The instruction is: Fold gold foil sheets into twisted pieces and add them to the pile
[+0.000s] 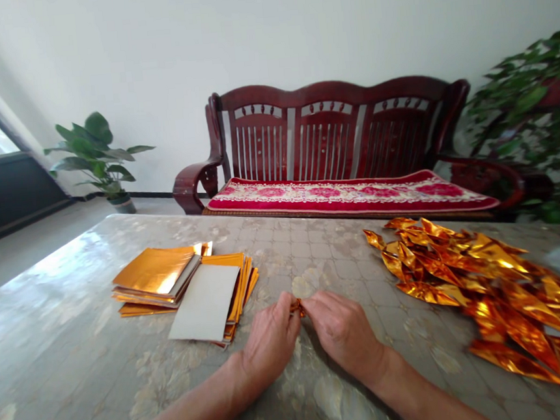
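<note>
Both hands (306, 332) pinched shut on gold foil piece (297, 308).

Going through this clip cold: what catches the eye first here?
The heap of shiny, folded gold foil pieces on the table's right side stands out first. At centre, the left hand and right hand pinch a small gold foil piece between their fingertips. To their left lie stacks of flat gold foil sheets, one sheet showing its white back.

Gold foil piece (297, 307) mostly hidden by fingers (286, 303) (shape unclear), forearms cut off
</note>
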{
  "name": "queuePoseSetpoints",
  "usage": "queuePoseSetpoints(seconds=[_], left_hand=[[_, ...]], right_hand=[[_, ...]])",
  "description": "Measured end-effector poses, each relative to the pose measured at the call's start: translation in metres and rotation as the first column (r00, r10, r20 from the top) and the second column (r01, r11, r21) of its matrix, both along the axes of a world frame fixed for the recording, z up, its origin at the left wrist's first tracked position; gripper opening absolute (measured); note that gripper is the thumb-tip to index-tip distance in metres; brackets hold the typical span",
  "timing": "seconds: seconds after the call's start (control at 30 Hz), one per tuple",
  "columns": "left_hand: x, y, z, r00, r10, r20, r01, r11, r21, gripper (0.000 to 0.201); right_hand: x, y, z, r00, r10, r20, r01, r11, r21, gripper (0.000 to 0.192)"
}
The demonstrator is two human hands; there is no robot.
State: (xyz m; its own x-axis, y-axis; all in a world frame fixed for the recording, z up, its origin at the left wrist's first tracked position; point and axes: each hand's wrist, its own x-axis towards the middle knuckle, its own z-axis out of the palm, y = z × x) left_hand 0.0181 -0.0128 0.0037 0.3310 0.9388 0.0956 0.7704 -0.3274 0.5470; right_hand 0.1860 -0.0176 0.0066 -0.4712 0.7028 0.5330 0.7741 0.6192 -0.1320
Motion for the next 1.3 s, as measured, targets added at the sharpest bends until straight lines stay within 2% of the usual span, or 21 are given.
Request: queuePoseSetpoints(seconds=[0.2, 0.63, 0.93, 1.3], left_hand=[[-0.0013, 0.0031, -0.0023, 0.999, 0.019, -0.029, -0.018, 1.0, 0.008, 0.013], [-0.0033, 0.0037, -0.0065, 0.996, 0.002, -0.087, 0.002, 0.999, 0.039, 0.014], [-0.0034, 0.002, -0.0037, 0.994, -0.011, -0.108, 0.018, 0.997, 0.07, 0.015], [-0.0055, 0.0002, -0.0007, 0.957, -0.069, -0.282, 0.115, 0.982, 0.149, 0.021]], right_hand=[[-0.0004, 0.0001, -0.0041, 0.998, -0.01, -0.054, 0.011, 0.999, 0.032, 0.023], [-0.0016, 0.0008, -0.0071, 0.993, -0.03, -0.116, 0.032, 0.999, 0.011, 0.023], [-0.0001, 0.0021, -0.0062, 0.993, 0.02, -0.117, -0.019, 1.0, 0.012, 0.023], [0.0004, 0.0033, -0.0006, 0.995, 0.074, -0.061, -0.067, 0.992, 0.109, 0.025]])
